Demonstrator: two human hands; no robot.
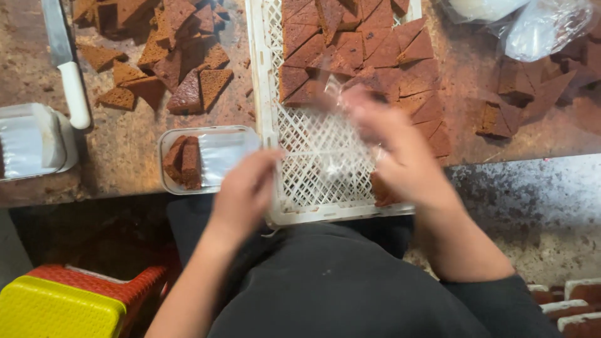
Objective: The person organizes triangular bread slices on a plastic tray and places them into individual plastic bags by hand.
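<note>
Both hands hold a clear bag [341, 134] over the white crate [263, 94] of cake triangles [369, 53]: left hand [244, 191] pinching, right hand [391, 141] blurred, grip unclear. Left of them, a tub [210, 156] holds two slices.

We cannot tell what the motion-blurred right hand [388, 141] grips; it hides cake triangles [375, 50] near the white crate's [263, 94] right wall. The knife [66, 62] and clear bags [538, 25] run off the bench's far edge.
</note>
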